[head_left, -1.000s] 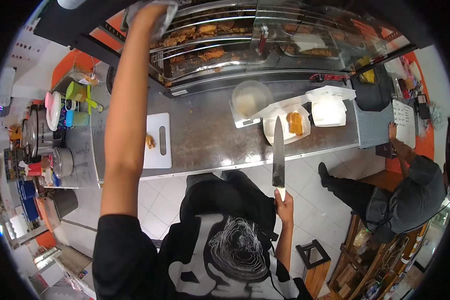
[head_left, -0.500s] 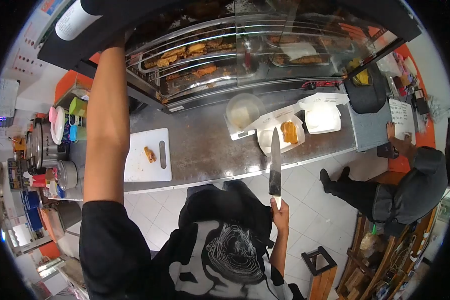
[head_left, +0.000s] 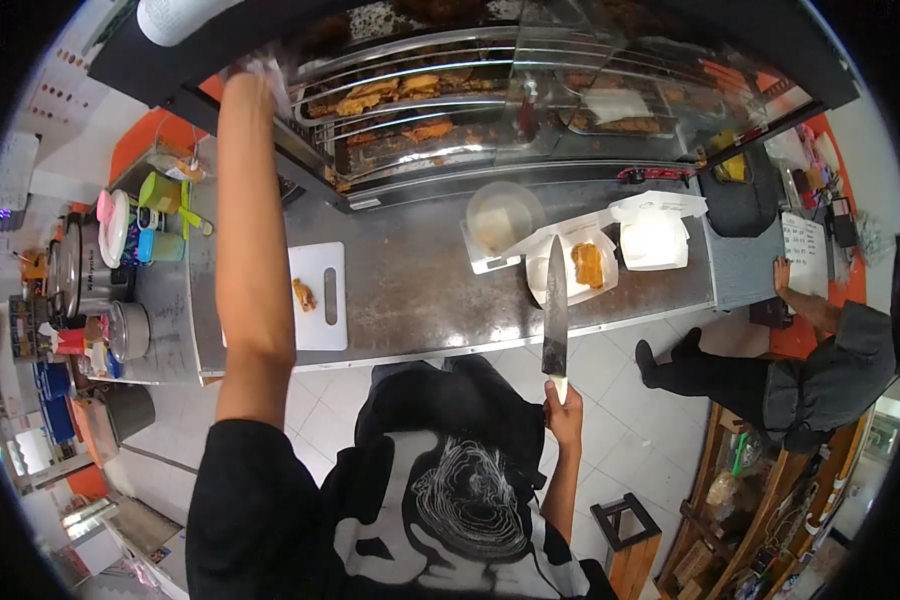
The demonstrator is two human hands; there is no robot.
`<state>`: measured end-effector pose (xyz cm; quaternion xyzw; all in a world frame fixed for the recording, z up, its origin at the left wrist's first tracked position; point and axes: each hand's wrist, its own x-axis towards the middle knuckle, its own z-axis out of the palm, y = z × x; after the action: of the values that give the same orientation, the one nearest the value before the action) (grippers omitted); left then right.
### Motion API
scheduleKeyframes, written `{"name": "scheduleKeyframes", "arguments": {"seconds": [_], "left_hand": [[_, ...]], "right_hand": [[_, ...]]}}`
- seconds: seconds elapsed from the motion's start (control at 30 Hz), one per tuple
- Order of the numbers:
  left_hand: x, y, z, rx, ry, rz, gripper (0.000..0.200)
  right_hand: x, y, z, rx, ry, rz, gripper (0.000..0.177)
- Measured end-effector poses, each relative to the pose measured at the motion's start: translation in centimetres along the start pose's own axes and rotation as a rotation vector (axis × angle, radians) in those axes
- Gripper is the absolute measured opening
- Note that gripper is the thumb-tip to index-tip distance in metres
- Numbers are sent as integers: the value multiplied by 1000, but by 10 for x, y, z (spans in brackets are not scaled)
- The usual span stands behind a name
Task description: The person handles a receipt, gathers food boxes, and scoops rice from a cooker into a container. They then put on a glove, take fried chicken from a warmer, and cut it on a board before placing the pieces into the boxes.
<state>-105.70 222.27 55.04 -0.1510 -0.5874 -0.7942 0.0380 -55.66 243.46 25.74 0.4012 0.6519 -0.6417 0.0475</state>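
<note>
My right hand (head_left: pixel 565 416) is closed round the white handle of a large kitchen knife (head_left: pixel 555 330), its blade pointing up and away from me. The blade tip overlaps an open white takeaway box (head_left: pixel 568 290) with a golden fried piece (head_left: pixel 588 264) inside. My left arm is stretched up to the left side of the glass food warmer (head_left: pixel 370 190). My left hand (head_left: pixel 254 72) is near the warmer's frame, seemingly in clear plastic; its fingers cannot be made out. Below that arm, a small fried piece (head_left: pixel 304 295) lies on a white cutting board (head_left: pixel 320 330).
A second open white box (head_left: pixel 654 245) and a round translucent tub (head_left: pixel 503 217) stand on the steel counter (head_left: pixel 420 280). Cups and pots (head_left: pixel 80 270) crowd the left end. A co-worker (head_left: pixel 820 370) is at the right, near a wooden stool (head_left: pixel 632 540).
My view has shifted a little. My left hand, hidden behind the warmer frame before, now shows partly at its edge. The knife stays in my right hand.
</note>
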Motion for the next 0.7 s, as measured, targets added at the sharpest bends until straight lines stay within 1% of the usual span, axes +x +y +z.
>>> {"name": "scheduleKeyframes", "arguments": {"seconds": [0.1, 0.17, 0.3, 0.37, 0.4, 0.43, 0.5, 0.53, 0.57, 0.6, 0.63, 0.67, 0.7], "left_hand": [[-43, 1, -7, -102, -15, -43, 46], [-77, 0, -19, -156, -9, -92, 47], [-153, -13, -71, -204, 26, -259, 46], [-195, -29, -109, -242, 143, -363, 43], [-214, -37, -130, -247, 233, -427, 42], [-232, -49, -157, -246, 257, -428, 42], [-271, -78, -224, -122, 417, -488, 43], [-292, -96, -258, -124, 438, -491, 43], [-313, -117, -292, -88, 581, -530, 43], [-332, -133, -318, -53, 724, -573, 44], [-346, -146, -340, -63, 742, -574, 44], [-358, -156, -359, -28, 792, -624, 44], [-368, -163, -373, 5, 843, -677, 44]], "right_hand": [[0, 5, 5, -22, 11, -25, 29], [-6, -3, 10, -10, 5, -1, 29], [-7, -15, 25, -44, -33, 2, 29], [-6, -24, 37, -79, -69, -25, 30], [-8, -27, 43, -104, -88, -44, 31], [-9, -32, 51, -120, -104, -38, 31], [-5, -42, 70, -234, -179, -88, 32], [1, -43, 81, -275, -220, -87, 32], [5, -48, 95, -291, -230, -86, 32], [7, -55, 111, -373, -276, -132, 30], [11, -62, 129, -454, -321, -181, 31], [13, -68, 148, -472, -328, -180, 31], [15, -73, 168, -531, -377, -270, 32]]}}
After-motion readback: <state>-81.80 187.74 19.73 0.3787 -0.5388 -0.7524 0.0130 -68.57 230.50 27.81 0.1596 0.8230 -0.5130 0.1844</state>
